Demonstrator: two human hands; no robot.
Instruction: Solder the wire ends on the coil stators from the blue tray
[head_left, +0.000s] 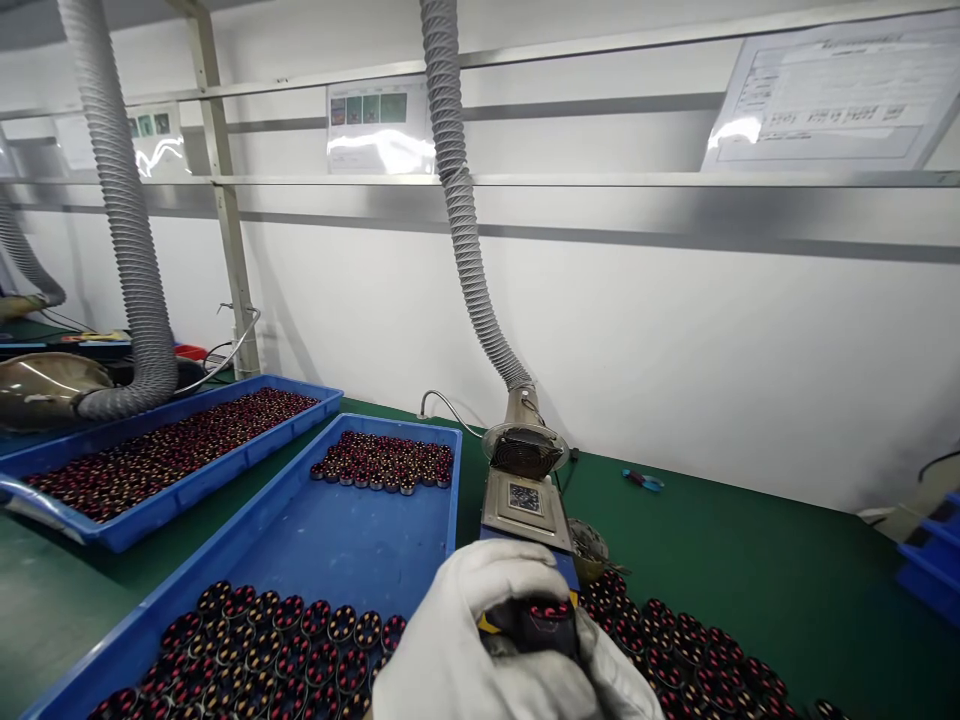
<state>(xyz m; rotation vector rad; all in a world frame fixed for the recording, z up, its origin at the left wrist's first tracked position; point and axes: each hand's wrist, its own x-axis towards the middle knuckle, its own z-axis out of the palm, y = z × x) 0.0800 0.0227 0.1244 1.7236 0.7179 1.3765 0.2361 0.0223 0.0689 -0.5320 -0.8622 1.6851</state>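
Note:
My left hand (480, 640), in a white glove, is curled around a small round black part (549, 618) with red marks on its top. My right hand (619, 672), gloved in white as well, presses on the same part from the right; most of its fingers are hidden. Just beyond my hands stands a metal-topped box with a square recess (525, 498), possibly a solder pot. To the left is a blue tray (352, 530) with similar round parts (292, 650) at its near end and more at its far end.
Loose round parts (690, 650) cover the green table (720, 530) on the right. A ribbed hose (472, 240) ends in a hood (525, 445) over the box. Blue-handled pliers (643, 480) lie behind. Another full blue tray (225, 465) stands left, and blue bins (934, 560) right.

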